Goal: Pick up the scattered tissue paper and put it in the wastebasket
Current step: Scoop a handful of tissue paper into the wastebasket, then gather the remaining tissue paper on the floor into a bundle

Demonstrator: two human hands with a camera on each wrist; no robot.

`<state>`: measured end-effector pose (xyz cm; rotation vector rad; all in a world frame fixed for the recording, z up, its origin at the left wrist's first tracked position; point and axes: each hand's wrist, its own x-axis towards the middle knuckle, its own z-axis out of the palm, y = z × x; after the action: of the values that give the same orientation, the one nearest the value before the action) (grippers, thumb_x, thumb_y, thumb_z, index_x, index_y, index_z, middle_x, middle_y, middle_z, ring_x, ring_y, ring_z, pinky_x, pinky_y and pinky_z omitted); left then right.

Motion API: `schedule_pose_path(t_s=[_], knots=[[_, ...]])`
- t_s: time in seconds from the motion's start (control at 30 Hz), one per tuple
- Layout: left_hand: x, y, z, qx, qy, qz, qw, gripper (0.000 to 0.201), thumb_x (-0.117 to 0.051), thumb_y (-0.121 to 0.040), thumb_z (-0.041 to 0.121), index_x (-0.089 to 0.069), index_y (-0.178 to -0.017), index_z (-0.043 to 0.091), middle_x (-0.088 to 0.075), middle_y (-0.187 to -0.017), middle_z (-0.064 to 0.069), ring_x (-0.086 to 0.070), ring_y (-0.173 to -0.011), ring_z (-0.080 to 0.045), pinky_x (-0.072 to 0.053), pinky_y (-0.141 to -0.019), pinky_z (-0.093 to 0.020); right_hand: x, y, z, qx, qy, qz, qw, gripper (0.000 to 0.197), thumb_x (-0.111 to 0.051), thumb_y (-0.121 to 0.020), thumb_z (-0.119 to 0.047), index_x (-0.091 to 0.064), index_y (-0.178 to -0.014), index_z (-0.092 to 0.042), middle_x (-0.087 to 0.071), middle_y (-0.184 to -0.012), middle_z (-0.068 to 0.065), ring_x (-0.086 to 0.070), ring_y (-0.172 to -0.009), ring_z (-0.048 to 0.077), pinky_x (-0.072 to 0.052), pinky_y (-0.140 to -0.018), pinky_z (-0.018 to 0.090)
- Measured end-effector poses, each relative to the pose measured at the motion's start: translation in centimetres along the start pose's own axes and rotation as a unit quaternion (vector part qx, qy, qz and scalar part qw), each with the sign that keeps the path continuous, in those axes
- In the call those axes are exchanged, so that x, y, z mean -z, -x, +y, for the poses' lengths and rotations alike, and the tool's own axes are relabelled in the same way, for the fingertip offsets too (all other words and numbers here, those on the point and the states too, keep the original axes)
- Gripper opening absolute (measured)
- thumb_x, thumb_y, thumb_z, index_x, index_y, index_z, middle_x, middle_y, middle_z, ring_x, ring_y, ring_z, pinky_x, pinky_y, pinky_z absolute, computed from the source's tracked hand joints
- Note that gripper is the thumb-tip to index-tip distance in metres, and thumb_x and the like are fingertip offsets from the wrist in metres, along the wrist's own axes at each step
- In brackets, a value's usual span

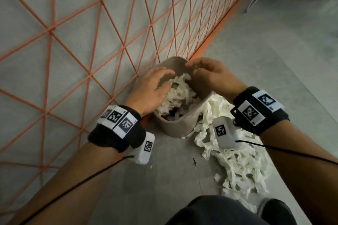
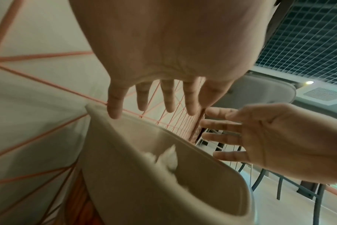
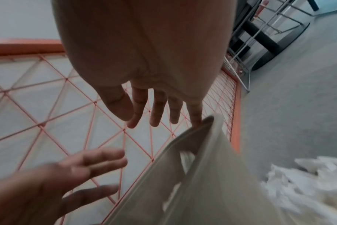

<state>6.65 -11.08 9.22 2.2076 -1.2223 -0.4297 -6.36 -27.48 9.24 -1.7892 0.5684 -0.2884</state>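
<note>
1. Grey floor [image 1: 182, 179] runs along an orange lattice panel [image 1: 91, 42] on a pale wall; dark furniture bases stand far to the right.
2. The beige wastebasket [image 1: 175, 128] stands on the floor against the foot of the panel. Crumpled tissue already fills much of it.
3. The remaining tissue paper [image 1: 237, 160] lies in a loose white heap on the floor, touching the basket's right side and trailing toward the person's knee [image 1: 219, 210]. A small scrap [image 1: 217, 177] lies just left of the heap.
4. The left hand [image 1: 151, 89] hovers over the basket's left rim, fingers spread and relaxed, holding nothing; the left wrist view shows its thumb at the rim.
5. The right hand [image 1: 210, 76] sits over the far right rim, fingers loosely extended and empty; in the right wrist view its little finger touches the rim.
6. Judgement: a load has been deposited, and most of the tissue is not yet collected.
7. Governing relation: the heap lies right of the basket and nearer the person, under the right forearm. The right hand is nearer and would draw back and down; the heap's long axis runs from the basket toward the knee.
</note>
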Motion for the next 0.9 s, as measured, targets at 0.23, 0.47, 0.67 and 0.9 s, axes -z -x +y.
schedule_pose_path(t_s=[0.23, 0.47, 0.67, 0.9], knots=[[-3.6, 6.7, 4.1, -0.148, 0.083, 0.129, 0.977, 0.023, -0.059, -0.090, 0.009, -0.065, -0.110, 0.017, -0.062, -0.109, 0.007, -0.058, -0.101, -0.009, -0.048, -0.087, -0.027, 3.7, 5.1, 3.9, -0.012, -0.014, 0.183, 0.983, 0.030, -0.046, -0.087, -0.004, -0.069, -0.096, -0.021, -0.069, -0.100, -0.004, -0.067, -0.091, 0.028, -0.056, -0.078, 0.044], [-22.6, 17.0, 2.4, -0.087, -0.031, -0.228, 0.969, 0.033, -0.052, -0.086, 0.036, -0.054, -0.119, 0.040, -0.042, -0.131, 0.015, -0.044, -0.121, -0.012, -0.047, -0.095, -0.033, 3.7, 13.5, 15.7, -0.179, 0.176, 0.197, 0.948, 0.018, -0.057, -0.087, -0.021, -0.069, -0.100, -0.025, -0.067, -0.107, -0.004, -0.062, -0.083, 0.014, -0.053, -0.082, 0.036], [-29.7, 20.8, -1.1, -0.083, -0.117, -0.362, 0.921, 0.040, -0.052, -0.082, 0.045, -0.050, -0.122, 0.040, -0.034, -0.143, 0.012, -0.041, -0.125, -0.022, -0.047, -0.095, -0.040, -0.1, 19.9, 23.8, -0.297, 0.298, -0.005, 0.907, 0.087, -0.071, -0.070, -0.056, -0.025, -0.143, -0.048, -0.013, -0.159, -0.002, -0.013, -0.145, 0.029, -0.026, -0.114, 0.054], [-27.3, 18.9, -2.3, 0.008, 0.029, -0.245, 0.969, 0.038, -0.053, -0.081, 0.002, -0.062, -0.109, 0.025, -0.058, -0.114, 0.007, -0.059, -0.100, -0.013, -0.043, -0.085, -0.020, -3.1, 22.5, 27.4, -0.281, 0.387, 0.019, 0.878, 0.060, -0.068, -0.077, -0.031, -0.044, -0.133, -0.035, -0.039, -0.143, 0.001, -0.034, -0.130, 0.030, -0.038, -0.103, 0.043]])
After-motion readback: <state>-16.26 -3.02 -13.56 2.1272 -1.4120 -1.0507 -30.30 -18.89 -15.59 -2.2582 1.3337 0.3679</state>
